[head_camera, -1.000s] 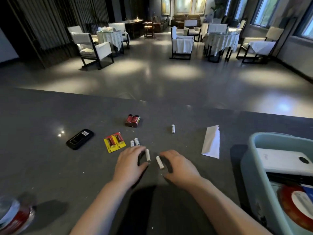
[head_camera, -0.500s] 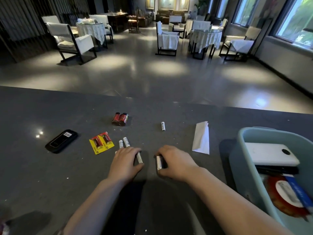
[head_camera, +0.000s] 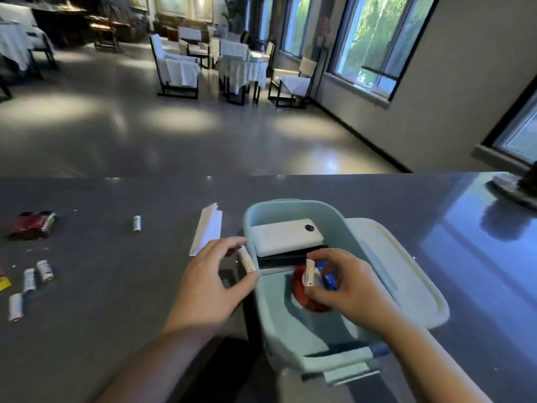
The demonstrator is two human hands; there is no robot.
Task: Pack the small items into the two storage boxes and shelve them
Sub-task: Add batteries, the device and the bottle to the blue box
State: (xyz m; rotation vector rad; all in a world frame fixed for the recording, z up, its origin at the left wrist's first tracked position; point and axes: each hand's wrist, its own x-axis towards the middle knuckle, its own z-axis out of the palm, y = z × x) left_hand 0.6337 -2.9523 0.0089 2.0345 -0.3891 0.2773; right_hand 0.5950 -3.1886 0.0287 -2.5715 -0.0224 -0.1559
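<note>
A pale blue storage box stands open on the grey counter. Inside lie a white power bank, a dark flat item, a red tape roll and a blue item. My left hand pinches a white battery at the box's left rim. My right hand holds another white battery over the inside of the box. Three white batteries lie at the left, one more further back, beside a red battery pack.
The box's white lid lies against its right side. A folded white paper rests left of the box. A yellow card edge shows at the far left. A dark object on a tray sits far right.
Both hands picked a battery off the counter and carried it right to the box. The view swung right, so the phone and yellow pack left the picture.
</note>
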